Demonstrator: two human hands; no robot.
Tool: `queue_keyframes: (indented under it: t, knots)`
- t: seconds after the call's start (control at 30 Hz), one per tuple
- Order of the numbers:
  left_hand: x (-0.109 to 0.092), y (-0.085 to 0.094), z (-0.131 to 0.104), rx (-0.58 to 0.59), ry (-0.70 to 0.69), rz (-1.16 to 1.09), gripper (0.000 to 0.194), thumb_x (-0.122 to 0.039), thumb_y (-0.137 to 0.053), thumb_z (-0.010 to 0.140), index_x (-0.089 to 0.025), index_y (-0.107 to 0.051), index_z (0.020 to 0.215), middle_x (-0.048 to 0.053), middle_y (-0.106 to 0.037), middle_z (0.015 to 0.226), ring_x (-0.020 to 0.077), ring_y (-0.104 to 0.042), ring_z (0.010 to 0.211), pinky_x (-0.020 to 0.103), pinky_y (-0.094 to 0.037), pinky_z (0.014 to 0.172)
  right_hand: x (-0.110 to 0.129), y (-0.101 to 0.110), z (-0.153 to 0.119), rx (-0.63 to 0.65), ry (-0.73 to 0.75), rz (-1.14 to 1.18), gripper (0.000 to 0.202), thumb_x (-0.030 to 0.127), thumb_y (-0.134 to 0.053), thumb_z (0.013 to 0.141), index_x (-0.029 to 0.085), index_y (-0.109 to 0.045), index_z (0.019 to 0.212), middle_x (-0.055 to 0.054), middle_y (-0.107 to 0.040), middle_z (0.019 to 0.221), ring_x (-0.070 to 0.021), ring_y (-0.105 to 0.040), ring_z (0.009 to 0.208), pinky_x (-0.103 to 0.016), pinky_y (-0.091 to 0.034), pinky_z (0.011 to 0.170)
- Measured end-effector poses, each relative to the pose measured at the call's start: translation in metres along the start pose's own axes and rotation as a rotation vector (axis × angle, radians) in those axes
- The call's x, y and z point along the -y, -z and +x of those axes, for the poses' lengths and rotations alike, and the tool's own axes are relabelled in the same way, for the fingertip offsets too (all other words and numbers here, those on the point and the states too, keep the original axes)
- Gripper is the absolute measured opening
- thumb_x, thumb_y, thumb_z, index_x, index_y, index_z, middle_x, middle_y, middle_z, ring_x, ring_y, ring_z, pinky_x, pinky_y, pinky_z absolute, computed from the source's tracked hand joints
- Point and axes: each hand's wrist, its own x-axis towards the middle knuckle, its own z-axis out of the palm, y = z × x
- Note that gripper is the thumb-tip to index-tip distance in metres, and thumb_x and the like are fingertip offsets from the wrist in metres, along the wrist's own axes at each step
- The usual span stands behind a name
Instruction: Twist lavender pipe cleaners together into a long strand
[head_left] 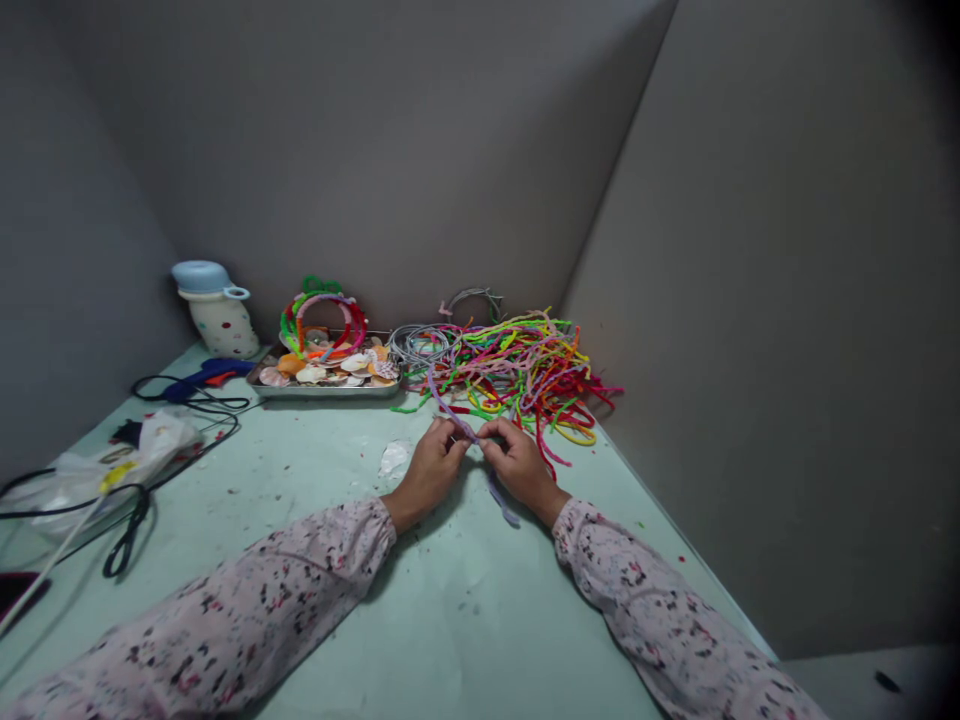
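Strand (453, 414) is showing lilac. Sleeves (300, 580) are bearing dark and red flecks over pale pink. Desk (450, 640) is showing mint green. Strand heap (525, 355) is mixing red, yellow, green, pink.

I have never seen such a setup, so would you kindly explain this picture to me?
There is no machine here: a person works with two bare hands, and the single picture comes from a camera worn on the head, looking forward and down. The left hand and right hand, close together above a pale green tabletop, both pinch what looks like a purple pipe cleaner. Beyond them lies a tangled pile of colourful pipe cleaners. To its left is a metal tray of seashells, with bright fuzzy rings on top; farther left stands a spotted bottle with a blue cap. A black cable and a plastic bag lie nearer, at the left side.
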Motion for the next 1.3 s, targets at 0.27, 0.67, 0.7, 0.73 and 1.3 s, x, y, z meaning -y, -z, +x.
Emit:
queue_keyframes:
  t: [0.27, 0.67, 0.7, 0.73, 1.3]
  knots:
    - [-0.0031, 0.0014, -0.0012, 0.015, -0.029, -0.028, 0.007, -0.019, -0.051, 0.084, -0.017, -0.058, 0.085, 0.003, -0.055, 0.086, 0.0159, -0.052, 0.083, 0.029, -0.043, 0.076, 0.0008, 0.0006, 0.0008, -0.015, -0.041, 0.047, 0.01, 0.018, -0.053, 0.08, 0.019, -0.061, 0.087, -0.001, -0.062, 0.085, -0.017, -0.057, 0.082, -0.029, -0.043, 0.076]
    - [-0.0036, 0.0007, 0.0011, 0.003, -0.017, -0.027, 0.004, -0.017, -0.055, 0.08, -0.017, -0.059, 0.078, 0.002, -0.057, 0.084, 0.016, -0.053, 0.083, 0.029, -0.043, 0.078, -0.0002, 0.0, 0.0005, -0.02, -0.068, 0.116, 0.009, 0.022, -0.053, 0.079, 0.019, -0.06, 0.085, -0.001, -0.061, 0.082, -0.0161, -0.056, 0.077, -0.028, -0.044, 0.072]
    - [-0.0035, 0.0008, 0.001, 0.005, -0.019, -0.03, 0.005, -0.017, -0.055, 0.08, -0.017, -0.059, 0.079, 0.002, -0.057, 0.085, 0.016, -0.053, 0.084, 0.029, -0.043, 0.078, 0.0, 0.0001, 0.0006, -0.018, -0.07, 0.115, 0.009, 0.022, -0.053, 0.079, 0.019, -0.06, 0.085, -0.001, -0.061, 0.081, -0.016, -0.056, 0.077, -0.028, -0.044, 0.072]
    - [-0.0034, 0.0009, 0.0009, 0.006, -0.021, -0.034, 0.005, -0.016, -0.055, 0.08, -0.017, -0.06, 0.079, 0.002, -0.057, 0.085, 0.016, -0.054, 0.084, 0.029, -0.043, 0.079, 0.0004, 0.0003, 0.0007, -0.017, -0.069, 0.115, 0.009, 0.021, -0.053, 0.079, 0.019, -0.06, 0.085, -0.001, -0.061, 0.081, -0.016, -0.056, 0.077, -0.028, -0.044, 0.073]
    - [-0.0042, 0.0027, -0.0002, 0.014, -0.035, -0.097, 0.01, -0.025, -0.056, 0.084, -0.018, -0.064, 0.085, 0.003, -0.058, 0.088, 0.0158, -0.055, 0.086, 0.028, -0.044, 0.079, 0.0025, 0.0012, 0.0008, -0.017, -0.066, 0.128, 0.01, 0.022, -0.052, 0.08, 0.019, -0.061, 0.083, -0.001, -0.06, 0.08, -0.016, -0.055, 0.076, -0.028, -0.044, 0.072]
